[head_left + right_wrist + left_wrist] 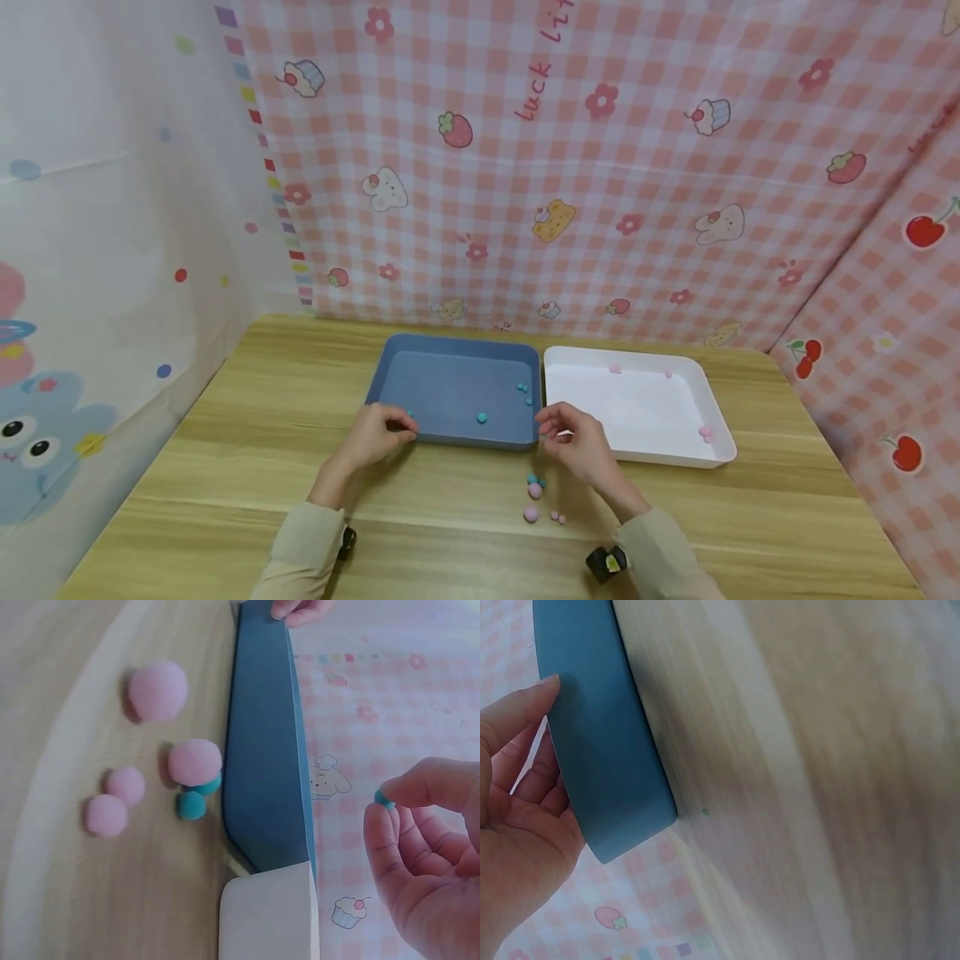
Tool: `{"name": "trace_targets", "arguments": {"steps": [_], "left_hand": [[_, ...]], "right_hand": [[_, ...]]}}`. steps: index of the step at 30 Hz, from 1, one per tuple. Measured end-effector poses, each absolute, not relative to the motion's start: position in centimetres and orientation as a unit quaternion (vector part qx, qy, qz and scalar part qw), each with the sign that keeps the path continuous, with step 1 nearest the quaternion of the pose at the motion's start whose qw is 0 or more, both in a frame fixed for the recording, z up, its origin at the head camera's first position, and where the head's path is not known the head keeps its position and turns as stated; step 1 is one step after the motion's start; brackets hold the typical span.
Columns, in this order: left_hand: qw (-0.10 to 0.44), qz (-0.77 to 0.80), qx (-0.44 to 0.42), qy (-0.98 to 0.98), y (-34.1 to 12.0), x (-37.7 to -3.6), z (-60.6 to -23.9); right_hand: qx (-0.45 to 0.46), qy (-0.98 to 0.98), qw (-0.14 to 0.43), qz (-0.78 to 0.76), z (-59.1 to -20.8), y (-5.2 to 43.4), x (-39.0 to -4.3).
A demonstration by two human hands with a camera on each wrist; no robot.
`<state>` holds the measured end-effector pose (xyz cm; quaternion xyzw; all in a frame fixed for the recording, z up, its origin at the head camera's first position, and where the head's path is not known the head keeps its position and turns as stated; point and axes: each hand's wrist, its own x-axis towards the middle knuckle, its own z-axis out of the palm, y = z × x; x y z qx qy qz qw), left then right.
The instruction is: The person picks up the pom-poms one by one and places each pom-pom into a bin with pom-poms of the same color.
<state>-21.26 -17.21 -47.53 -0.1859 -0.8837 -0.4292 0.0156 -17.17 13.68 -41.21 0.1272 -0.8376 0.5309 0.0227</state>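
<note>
A wooden table (247, 467) with a light grain carries everything. Near its far edge, at about 12 o'clock, a blue tray (450, 346) sits flat on the wood. A white tray (720, 454) stands directly at its 3 o'clock side, and the two walls touch each other or almost touch. On the bare wood, at 6 o'clock from the place where the trays meet, lies a small group of pompoms: two bigger pink pompoms (531, 514), two smaller pink pompoms (558, 517) and two small teal pompoms (532, 479). The teal ones lie closest to the blue tray, just beside its near wall.
</note>
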Motion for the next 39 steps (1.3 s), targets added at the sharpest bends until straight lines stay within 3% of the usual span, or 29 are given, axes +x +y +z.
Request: {"name": "trace_targets", "arguments": {"steps": [16, 25, 39], "left_hand": [[0.015, -0.435, -0.188, -0.881, -17.2, -21.3, -47.4], [0.020, -0.432, -0.188, -0.882, -17.2, -21.3, -47.5], [0.014, -0.433, -0.180, -0.883, -17.3, -21.4, -47.5]], "right_hand": [[0.118, -0.807, 0.019, 0.578, -40.4, 12.1, -19.7], [0.121, -0.797, 0.040, 0.591, -43.2, 11.3, -22.3], [0.097, -0.783, 0.030, 0.614, -43.8, 8.9, -24.7]]}}
